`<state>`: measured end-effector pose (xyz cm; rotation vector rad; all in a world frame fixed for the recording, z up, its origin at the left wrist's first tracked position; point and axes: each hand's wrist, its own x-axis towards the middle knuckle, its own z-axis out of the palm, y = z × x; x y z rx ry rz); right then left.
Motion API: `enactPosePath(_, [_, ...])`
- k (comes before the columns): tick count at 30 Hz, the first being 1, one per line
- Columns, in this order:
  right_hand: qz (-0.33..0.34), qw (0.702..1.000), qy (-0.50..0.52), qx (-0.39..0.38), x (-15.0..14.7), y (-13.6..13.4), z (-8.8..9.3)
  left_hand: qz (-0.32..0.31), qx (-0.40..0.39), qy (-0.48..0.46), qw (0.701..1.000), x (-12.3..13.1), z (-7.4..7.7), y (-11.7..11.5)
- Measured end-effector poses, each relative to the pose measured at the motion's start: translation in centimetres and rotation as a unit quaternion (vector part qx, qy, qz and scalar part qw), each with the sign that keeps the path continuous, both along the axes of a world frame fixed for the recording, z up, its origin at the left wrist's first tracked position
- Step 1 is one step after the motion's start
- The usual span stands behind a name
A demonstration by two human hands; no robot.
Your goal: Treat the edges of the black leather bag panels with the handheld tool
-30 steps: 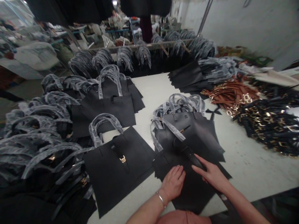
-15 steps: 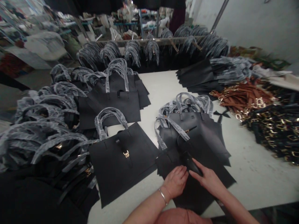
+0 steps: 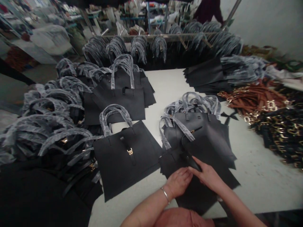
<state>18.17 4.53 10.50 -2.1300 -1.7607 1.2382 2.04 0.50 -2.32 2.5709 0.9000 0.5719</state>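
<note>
A stack of black tote bags [image 3: 203, 148] is laid near the front edge of the table [image 3: 262, 179], and both hands are placed on it. The left hand [image 3: 178, 182], with a metal bangle [image 3: 165, 194] worn at the wrist, is curved down over the stack's lower part; whether anything is gripped under its fingers cannot be told. The right hand [image 3: 207, 175] is held open, with its fingers [image 3: 196, 167] laid against a black strap [image 3: 191, 161] on the stack, not closed around it.

Film-wrapped handles [image 3: 180, 126] are gathered at the stack's far end. Just left of it, a single bag with a gold buckle [image 3: 130, 151] is laid flat, and further stacks [image 3: 115, 101] are piled towards the table's left edge. Past the far right corner, more bags [image 3: 213, 74] are laid, and heaps of tan straps [image 3: 252, 99] and black straps [image 3: 281, 132] with gold hardware are piled beside the table's right edge. Further bags [image 3: 139, 47] are hung from a rail [image 3: 161, 36] beyond the far edge.
</note>
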Motion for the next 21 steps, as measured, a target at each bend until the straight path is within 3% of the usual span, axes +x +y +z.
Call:
enactPosePath(5, [0.026,0.999,0.021,0.004,-0.8,1.3,-0.2,-0.038,0.002,0.003,0.999,-0.2,-0.2,0.0])
enactPosePath(12, [0.085,0.993,0.048,-0.065,0.4,-0.8,1.1,-0.091,-0.002,-0.006,0.996,-0.3,0.2,0.1])
enactPosePath(21, [0.161,0.986,0.040,-0.010,-2.4,-0.1,1.1,-0.121,-0.022,0.057,0.991,-0.1,-0.7,0.3])
